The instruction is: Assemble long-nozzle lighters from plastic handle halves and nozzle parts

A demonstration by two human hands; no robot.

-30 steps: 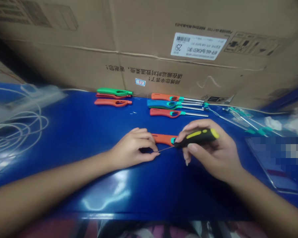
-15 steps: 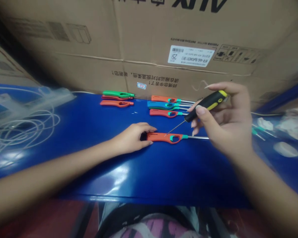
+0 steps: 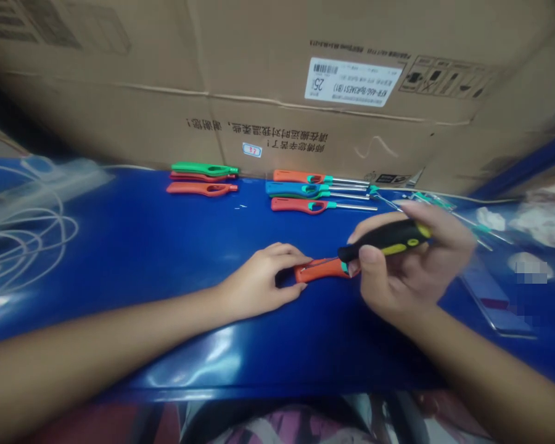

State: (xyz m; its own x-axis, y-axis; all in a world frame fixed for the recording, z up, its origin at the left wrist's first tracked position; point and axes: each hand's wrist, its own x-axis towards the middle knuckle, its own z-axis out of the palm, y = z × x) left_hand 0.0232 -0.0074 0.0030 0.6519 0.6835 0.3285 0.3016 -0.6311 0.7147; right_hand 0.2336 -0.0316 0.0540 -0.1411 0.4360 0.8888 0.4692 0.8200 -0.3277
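An orange long-reach lighter [image 3: 324, 269] lies flat on the blue table [image 3: 176, 246], its metal tube end hidden behind my right hand. My left hand [image 3: 268, 277] pinches the butt end of that lighter between thumb and fingers. In my right hand [image 3: 407, 265] is a black and yellow screwdriver [image 3: 382, 242], held nearly level. Its thin shaft lies over the lighter's body, with the tip close to the butt end; whether the tip touches I cannot tell. My right fingertips are beside the lighter's green trigger.
Behind stand orange, blue, green and red lighters [image 3: 300, 205] with metal tubes. Green and orange handle shells [image 3: 201, 189] lie to their left. White cable [image 3: 32, 216] coils at far left. Tubes with green parts [image 3: 444, 203], white crumpled pieces and a phone-like slab [image 3: 499, 305] are right. A large carton [image 3: 250, 74] stands behind.
My right hand and the screwdriver have come down, the tip moving left along the lighter towards its butt end. The lighter sits slightly farther right and nearer; the view has shifted too.
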